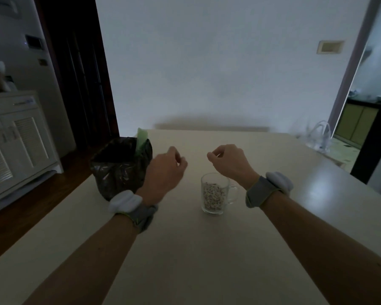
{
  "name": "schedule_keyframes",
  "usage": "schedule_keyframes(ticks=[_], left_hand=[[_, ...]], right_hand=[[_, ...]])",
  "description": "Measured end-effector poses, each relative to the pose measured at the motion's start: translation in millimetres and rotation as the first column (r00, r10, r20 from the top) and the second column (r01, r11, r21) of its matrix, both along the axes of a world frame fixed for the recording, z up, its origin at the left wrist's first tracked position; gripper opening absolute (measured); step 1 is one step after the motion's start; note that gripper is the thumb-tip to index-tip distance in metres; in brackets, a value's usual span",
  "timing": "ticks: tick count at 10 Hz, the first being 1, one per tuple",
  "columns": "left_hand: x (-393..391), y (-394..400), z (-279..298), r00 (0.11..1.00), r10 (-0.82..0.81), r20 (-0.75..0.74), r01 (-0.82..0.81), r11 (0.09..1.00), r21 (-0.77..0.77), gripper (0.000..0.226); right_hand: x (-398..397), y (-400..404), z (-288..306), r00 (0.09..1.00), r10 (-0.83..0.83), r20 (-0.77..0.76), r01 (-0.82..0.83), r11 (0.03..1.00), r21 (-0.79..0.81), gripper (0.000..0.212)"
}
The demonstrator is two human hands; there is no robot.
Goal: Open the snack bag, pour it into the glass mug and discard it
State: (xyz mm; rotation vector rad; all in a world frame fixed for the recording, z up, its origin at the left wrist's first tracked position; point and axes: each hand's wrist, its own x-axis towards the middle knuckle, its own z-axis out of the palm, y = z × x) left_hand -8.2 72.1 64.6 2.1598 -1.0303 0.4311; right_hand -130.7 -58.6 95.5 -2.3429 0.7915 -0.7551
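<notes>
A clear glass mug (215, 194) stands on the pale table (185, 249), partly filled with small light snack pieces, its handle to the right. A green snack bag (142, 139) sticks up out of a bin lined with a dark plastic bag (119, 166) at the table's left edge. My left hand (165, 170) hovers between the bin and the mug, fingers curled in, nothing in it. My right hand (228, 161) hangs above and just behind the mug, fingers loosely curled, holding nothing. Both wrists carry grey straps with white pods.
A white louvred cabinet (15, 137) stands on the left beyond the table. A dark doorway is behind the bin. The white wall runs along the table's far edge. On the right, a doorway opens to another room, with a clear plastic bag (319, 137) on the floor.
</notes>
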Motion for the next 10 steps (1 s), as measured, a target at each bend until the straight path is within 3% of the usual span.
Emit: schedule_keyframes(ticks=[1, 2, 3, 4, 5, 7, 9, 10], left_hand=[[-18.0, -22.3, -13.3, 0.93, -0.058, -0.362, 0.105, 0.988, 0.112, 0.037], [-29.8, -31.5, -22.9, 0.901, -0.084, -0.426, 0.158, 0.977, 0.141, 0.039], [-38.9, -35.5, -28.1, 0.874, -0.088, -0.477, 0.156, 0.982, 0.103, 0.041], [-40.6, -32.3, -27.3, 0.831, -0.115, -0.544, 0.157, 0.987, 0.03, 0.038], [-44.5, -32.1, -27.4, 0.858, -0.119, -0.5, 0.15, 0.988, 0.022, 0.035], [-47.8, -32.6, -27.7, 0.863, -0.155, -0.481, 0.177, 0.984, -0.002, 0.033], [-42.3, -29.1, -15.6, 0.844, -0.156, -0.513, 0.229, 0.97, 0.081, 0.043], [-42.8, -29.9, 4.8, 0.887, -0.122, -0.446, 0.175, 0.981, 0.08, 0.046]], right_hand=[[-21.6, -9.4, -11.5, 0.994, -0.072, -0.083, 0.073, 0.997, 0.01, 0.041], [-36.2, -17.8, -21.6, 0.974, -0.098, -0.203, 0.105, 0.994, 0.025, 0.048], [-50.4, -27.5, -35.4, 0.948, -0.059, -0.314, 0.112, 0.982, 0.152, 0.05], [-50.3, -27.1, -46.6, 0.983, 0.031, -0.183, 0.05, 0.906, 0.421, 0.044], [-45.9, -27.0, -50.6, 0.995, 0.017, -0.096, 0.028, 0.894, 0.447, 0.041], [-42.5, -29.2, -50.5, 0.997, -0.003, -0.082, 0.038, 0.9, 0.434, 0.038], [-45.3, -31.1, -41.7, 0.983, 0.042, -0.179, 0.038, 0.907, 0.42, 0.039], [-47.0, -32.2, -24.2, 0.97, 0.016, -0.242, 0.054, 0.959, 0.279, 0.044]])
